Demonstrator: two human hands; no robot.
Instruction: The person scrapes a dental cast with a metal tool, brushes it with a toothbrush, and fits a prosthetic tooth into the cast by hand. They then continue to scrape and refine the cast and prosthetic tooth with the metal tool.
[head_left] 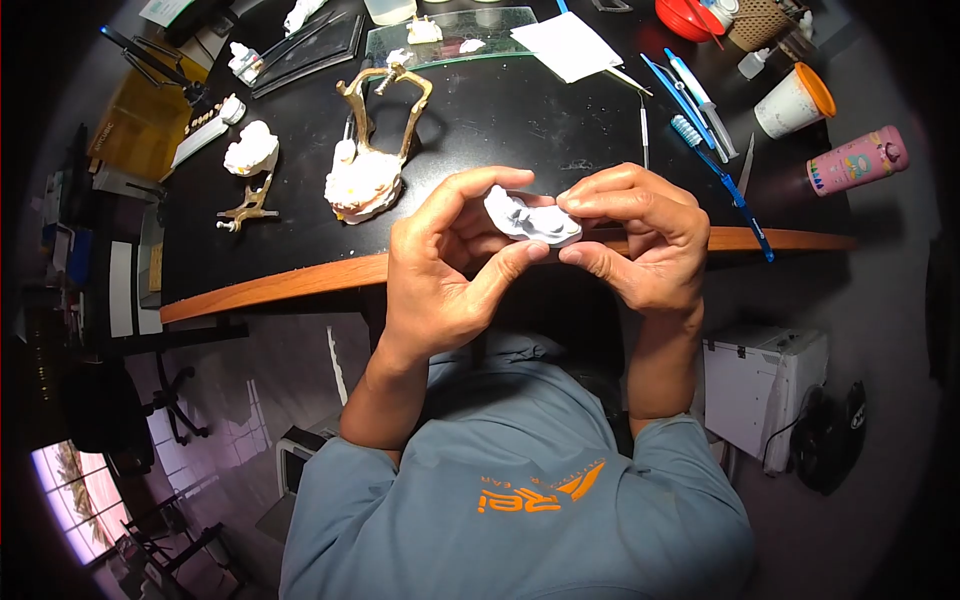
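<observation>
A pale grey-white curved dental mould piece (520,222) is held up just above the table's front edge, its hollowed side facing me. My left hand (440,265) grips its left end and lower rim between thumb and fingers. On the other end, my right hand (648,238) pinches it with thumb and fingertips. Beyond my left hand, a brass-coloured articulator (418,110) stands with a white plaster cast (364,187) at its base. Farther left, a smaller plaster cast (250,150) is attached to another metal frame (246,212).
A glass slab (470,50) and white paper (570,47) lie at the back. On the right are a blue toothbrush (735,200), a paper cup (785,110) with an orange rim and a pink bottle (855,162). The wooden table edge (290,290) runs below my hands.
</observation>
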